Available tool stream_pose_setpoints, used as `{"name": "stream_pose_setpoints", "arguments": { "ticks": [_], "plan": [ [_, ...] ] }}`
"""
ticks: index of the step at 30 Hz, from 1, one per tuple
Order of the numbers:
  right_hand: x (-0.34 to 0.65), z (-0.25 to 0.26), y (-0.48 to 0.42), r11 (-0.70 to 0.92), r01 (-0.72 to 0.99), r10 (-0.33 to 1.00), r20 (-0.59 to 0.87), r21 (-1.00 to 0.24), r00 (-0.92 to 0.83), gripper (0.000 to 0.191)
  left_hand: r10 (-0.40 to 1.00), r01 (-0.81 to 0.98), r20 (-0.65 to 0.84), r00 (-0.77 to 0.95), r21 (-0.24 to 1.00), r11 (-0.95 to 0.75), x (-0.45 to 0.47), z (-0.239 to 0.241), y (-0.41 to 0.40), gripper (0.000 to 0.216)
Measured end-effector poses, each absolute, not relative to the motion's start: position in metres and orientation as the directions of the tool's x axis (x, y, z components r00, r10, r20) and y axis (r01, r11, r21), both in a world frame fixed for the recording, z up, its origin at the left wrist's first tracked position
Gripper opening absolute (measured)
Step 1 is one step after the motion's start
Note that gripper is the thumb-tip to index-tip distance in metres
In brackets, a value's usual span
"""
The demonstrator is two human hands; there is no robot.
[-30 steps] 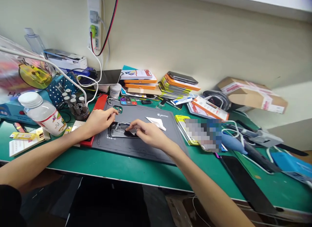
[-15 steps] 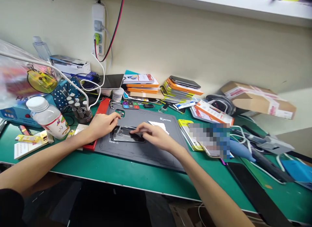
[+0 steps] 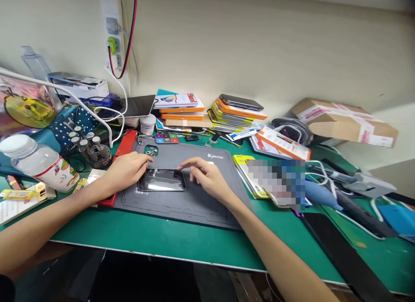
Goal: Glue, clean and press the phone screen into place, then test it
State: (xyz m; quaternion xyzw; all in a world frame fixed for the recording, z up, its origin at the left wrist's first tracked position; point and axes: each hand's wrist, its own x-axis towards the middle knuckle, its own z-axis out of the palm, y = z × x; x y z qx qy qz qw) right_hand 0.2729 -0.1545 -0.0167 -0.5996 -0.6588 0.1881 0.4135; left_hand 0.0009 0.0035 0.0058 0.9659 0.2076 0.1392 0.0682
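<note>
Grey and rubbery by the look of it, the mat [image 3: 194, 207] has the phone [image 3: 162, 181] face up on its left half. From where I stand, the step in hand looks like fingertip work on the phone. The right hand [image 3: 207, 178] points its forefinger at the phone's far right corner, the thumb and other fingers loosely curled, nothing visible between them; whether the tip touches, I can't tell. The left hand [image 3: 128, 168] lies palm down over the mat's left side, fingers by the phone's far left corner (gripping or only resting, I can't say). The next move, I'd judge, calls for a light fingertip and a phone kept from sliding.

As for containers, a cutout [image 3: 156, 150] in the mat's far left corner holds small metal bits [image 3: 151, 152]. Left of the mat, a stand [image 3: 104, 162] carries grey drivers [image 3: 85, 147]; farther left is a capped bottle [image 3: 48, 168], its contents unclear. Behind the mat sits a white tub [image 3: 147, 124], insides hidden, and to the mat's far right a carton [image 3: 346, 120], contents out of sight.
</note>
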Motion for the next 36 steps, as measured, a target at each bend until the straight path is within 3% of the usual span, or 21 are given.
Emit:
{"name": "stream_pose_setpoints", "arguments": {
  "ticks": [4, 9, 15, 25, 36],
  "plan": [
    [0.268, -0.027, -0.160, 0.307, 0.713, 0.933, 0.346, -0.630, -0.096, 0.039, 0.431, 0.399, 0.267, 0.862, 0.168, -0.902, 0.001, 0.005, 0.004, 0.033],
    [0.258, -0.026, -0.167, 0.408, 0.849, 0.892, 0.347, -0.335, -0.291, 0.059, 0.419, 0.390, 0.260, 0.870, 0.159, -0.907, 0.004, 0.003, 0.002, 0.031],
    [0.250, -0.028, -0.164, 0.329, 0.878, 0.934, 0.256, -0.348, -0.249, 0.057, 0.468, 0.443, 0.290, 0.835, 0.149, -0.884, 0.004, -0.004, -0.002, 0.030],
    [0.231, -0.017, -0.135, 0.425, 0.858, 0.896, 0.270, -0.287, -0.354, 0.051, 0.506, 0.485, 0.275, 0.817, 0.146, -0.862, 0.003, 0.000, -0.002, 0.031],
    [0.255, -0.014, -0.132, 0.423, 0.849, 0.897, 0.283, -0.317, -0.341, 0.051, 0.491, 0.466, 0.315, 0.812, 0.156, -0.871, 0.003, -0.003, 0.003, 0.027]
  ]
}}
